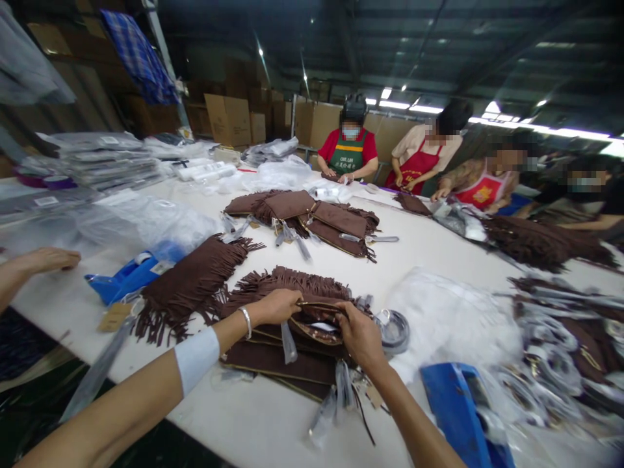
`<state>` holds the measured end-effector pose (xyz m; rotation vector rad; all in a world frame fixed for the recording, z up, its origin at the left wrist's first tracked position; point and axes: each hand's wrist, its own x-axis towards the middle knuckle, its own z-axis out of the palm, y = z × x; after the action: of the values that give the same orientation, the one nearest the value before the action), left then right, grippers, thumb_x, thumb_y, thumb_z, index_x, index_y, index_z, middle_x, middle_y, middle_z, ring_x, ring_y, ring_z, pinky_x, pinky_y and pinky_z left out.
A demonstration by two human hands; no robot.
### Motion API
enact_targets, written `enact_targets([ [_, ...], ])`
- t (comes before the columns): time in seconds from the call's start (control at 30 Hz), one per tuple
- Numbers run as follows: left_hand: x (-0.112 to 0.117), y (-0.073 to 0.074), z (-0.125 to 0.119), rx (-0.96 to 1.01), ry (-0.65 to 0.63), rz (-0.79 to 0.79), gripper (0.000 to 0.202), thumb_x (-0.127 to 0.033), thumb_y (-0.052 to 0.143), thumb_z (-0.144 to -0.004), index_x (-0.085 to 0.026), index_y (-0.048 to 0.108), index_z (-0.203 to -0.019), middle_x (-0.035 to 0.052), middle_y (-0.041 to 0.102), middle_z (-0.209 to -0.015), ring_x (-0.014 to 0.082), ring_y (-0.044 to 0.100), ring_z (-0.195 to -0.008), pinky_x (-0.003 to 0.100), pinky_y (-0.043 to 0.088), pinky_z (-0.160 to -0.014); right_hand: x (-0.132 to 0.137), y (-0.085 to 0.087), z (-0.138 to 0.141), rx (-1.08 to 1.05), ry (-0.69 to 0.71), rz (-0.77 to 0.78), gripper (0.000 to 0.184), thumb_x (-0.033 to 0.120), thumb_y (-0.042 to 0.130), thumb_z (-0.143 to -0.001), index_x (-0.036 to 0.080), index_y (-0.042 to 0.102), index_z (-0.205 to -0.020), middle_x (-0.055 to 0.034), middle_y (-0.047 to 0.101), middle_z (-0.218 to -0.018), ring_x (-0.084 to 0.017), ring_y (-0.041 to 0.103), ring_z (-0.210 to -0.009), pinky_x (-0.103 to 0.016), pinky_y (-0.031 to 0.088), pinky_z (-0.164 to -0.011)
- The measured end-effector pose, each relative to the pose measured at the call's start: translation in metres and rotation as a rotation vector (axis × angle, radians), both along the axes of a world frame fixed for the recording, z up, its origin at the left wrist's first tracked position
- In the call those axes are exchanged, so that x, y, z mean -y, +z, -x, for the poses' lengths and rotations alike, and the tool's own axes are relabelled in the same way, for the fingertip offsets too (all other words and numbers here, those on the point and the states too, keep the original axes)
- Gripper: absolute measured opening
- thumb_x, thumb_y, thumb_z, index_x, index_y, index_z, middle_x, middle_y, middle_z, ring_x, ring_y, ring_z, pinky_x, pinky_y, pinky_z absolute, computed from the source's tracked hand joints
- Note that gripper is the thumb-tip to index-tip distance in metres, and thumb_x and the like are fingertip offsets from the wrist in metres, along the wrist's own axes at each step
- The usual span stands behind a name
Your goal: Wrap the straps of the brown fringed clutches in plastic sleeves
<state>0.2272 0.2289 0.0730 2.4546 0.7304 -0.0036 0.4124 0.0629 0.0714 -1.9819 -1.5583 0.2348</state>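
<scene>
My left hand, with a silver bracelet at the wrist, pinches one edge of the zipped opening of a brown fringed bag. On the opposite edge my right hand grips the bag, thumb and fingers closed on the rim. Between them the mouth gapes, showing a patterned lining and something white inside. Beneath it lie more brown bags in a stack, with plastic-wrapped zip pulls hanging off. A coiled strap in wrapping sits just right of my right hand.
Blue tape dispensers stand at left and lower right. Another fringed bag and a bag pile lie beyond. Clear plastic and wrapped straps cover the right side. A co-worker's hand enters at left; several people work opposite.
</scene>
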Motion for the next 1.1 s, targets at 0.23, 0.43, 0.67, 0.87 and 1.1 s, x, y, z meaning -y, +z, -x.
enact_targets([
  [0.23,-0.029,-0.001,-0.001,0.028,-0.061,0.251,0.033,-0.042,0.045,-0.084,-0.017,0.053,-0.064,-0.0014,0.048,-0.061,0.0144,0.043,-0.059,0.025,0.033,-0.056,-0.027,-0.001,-0.02,-0.151,0.095,0.121,0.023,0.027,0.046,-0.089,0.025,0.063,-0.104,-0.0008,0.07,-0.081,-0.019,0.064,-0.078,-0.029,0.045,-0.071],
  [0.43,-0.034,-0.007,-0.002,0.048,-0.102,0.4,0.033,-0.043,0.046,-0.078,-0.018,0.044,-0.057,-0.0039,0.032,-0.055,0.0118,0.029,-0.053,0.026,0.024,-0.051,-0.036,-0.013,-0.04,-0.607,0.21,0.201,0.032,0.037,0.047,-0.088,0.02,0.064,-0.109,-0.0023,0.068,-0.085,-0.017,0.061,-0.076,-0.028,0.046,-0.069],
  [0.67,-0.039,-0.018,-0.004,0.072,-0.087,0.468,0.027,-0.037,0.049,-0.072,-0.018,0.043,-0.055,-0.0048,0.029,-0.054,0.0111,0.025,-0.052,0.026,0.023,-0.05,-0.031,-0.009,-0.038,-0.917,0.154,0.257,0.032,0.041,0.056,-0.081,0.021,0.063,-0.104,-0.0013,0.067,-0.085,-0.016,0.06,-0.073,-0.028,0.046,-0.068],
  [0.87,-0.036,-0.019,-0.002,0.08,-0.071,0.503,0.017,-0.031,0.053,-0.067,-0.016,0.05,-0.059,-0.0054,0.034,-0.055,0.0105,0.028,-0.053,0.024,0.023,-0.051,-0.032,-0.012,-0.034,-0.628,0.184,0.232,0.024,0.038,0.051,-0.085,0.018,0.063,-0.09,-0.001,0.065,-0.074,-0.015,0.058,-0.066,-0.025,0.043,-0.061],
  [1.1,-0.03,-0.011,-0.004,0.082,-0.065,0.554,0.017,-0.019,0.049,-0.056,-0.015,0.061,-0.068,-0.0036,0.05,-0.06,0.0131,0.041,-0.058,0.023,0.032,-0.055,-0.027,0.006,-0.03,-0.428,0.309,0.288,0.033,0.012,0.054,-0.07,0.02,0.063,-0.1,0.0002,0.069,-0.096,-0.017,0.062,-0.086,-0.025,0.044,-0.075],
])
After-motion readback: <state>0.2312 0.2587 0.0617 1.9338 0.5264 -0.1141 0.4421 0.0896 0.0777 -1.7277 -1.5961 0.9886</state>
